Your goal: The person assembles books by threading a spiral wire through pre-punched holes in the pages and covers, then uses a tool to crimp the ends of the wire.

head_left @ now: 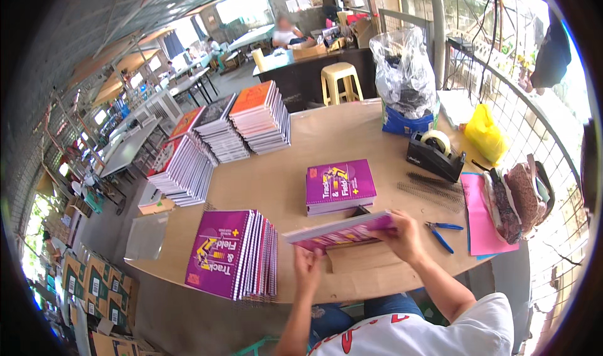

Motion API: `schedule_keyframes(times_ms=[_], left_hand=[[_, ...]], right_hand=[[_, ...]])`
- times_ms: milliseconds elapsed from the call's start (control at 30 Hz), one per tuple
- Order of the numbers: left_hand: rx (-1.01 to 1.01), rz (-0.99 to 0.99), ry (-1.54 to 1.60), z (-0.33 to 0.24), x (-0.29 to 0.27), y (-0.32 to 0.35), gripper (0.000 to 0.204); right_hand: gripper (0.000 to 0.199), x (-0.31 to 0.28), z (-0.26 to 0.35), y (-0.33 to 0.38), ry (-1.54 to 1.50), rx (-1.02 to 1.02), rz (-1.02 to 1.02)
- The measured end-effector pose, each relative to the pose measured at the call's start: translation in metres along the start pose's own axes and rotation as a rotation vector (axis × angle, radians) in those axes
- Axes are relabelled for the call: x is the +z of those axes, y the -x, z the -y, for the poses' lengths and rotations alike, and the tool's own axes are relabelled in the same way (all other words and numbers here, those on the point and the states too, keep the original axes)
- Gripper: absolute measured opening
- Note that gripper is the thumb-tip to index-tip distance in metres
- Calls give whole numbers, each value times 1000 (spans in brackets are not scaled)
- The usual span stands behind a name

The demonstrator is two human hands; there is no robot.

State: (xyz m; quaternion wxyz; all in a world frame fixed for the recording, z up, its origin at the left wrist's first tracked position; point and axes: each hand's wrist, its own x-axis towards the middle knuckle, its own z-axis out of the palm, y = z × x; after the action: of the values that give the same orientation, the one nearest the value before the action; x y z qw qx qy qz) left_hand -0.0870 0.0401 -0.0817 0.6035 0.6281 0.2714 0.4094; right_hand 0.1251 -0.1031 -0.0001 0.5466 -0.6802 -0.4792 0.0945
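Observation:
Between my two hands a purple-covered book [342, 230] is held up on edge and tilted, above the near edge of the brown-topped table [257, 180]. My left hand [306, 265] grips its lower left corner, and my right hand [405, 233] is closed around its right end. Just beyond it lies a short stack of purple books [341, 183]. To the left stands a bigger pile of purple spiral-bound books [223, 252], their wire spines showing. Blue-handled pliers [445, 231] rest right of my right hand. Loose wire coils [430, 191] lie farther back.
Tall stacks of books with orange [254, 98], black [217, 120] and red covers fill the far left. At the right are a black tape dispenser [433, 156], a yellow bag [485, 135], pink paper [480, 224] and a cloth pouch [526, 189]. A clear plastic bag [405, 67] stands behind.

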Motion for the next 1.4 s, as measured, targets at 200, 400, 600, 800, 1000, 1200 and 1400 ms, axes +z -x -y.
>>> schedule_keyframes(times_ms=[200,400,600,800,1000,1200,1400], left_hand=[[233,198,3,17,57,11,100],[301,-36,189,-10,74,-25,72],[232,-291,148,-22,83,-42,32],[158,-345,180,-22,73,-45,32],[197,-429,77,-33,78,-38,48],[836,-176,-755,-79,86,-16,74],[744,330,-1128,-99,152,-32,44]], right_hand=[[84,-22,-126,76,-324,45,-52],[91,-5,-70,42,-605,118,-267],[62,18,-57,26,-530,345,-358],[60,14,-62,13,-682,69,-373],[30,-88,-143,-12,798,136,-190],[18,-106,-179,-9,865,-33,-170],[22,-121,-145,-18,495,-58,-246]])
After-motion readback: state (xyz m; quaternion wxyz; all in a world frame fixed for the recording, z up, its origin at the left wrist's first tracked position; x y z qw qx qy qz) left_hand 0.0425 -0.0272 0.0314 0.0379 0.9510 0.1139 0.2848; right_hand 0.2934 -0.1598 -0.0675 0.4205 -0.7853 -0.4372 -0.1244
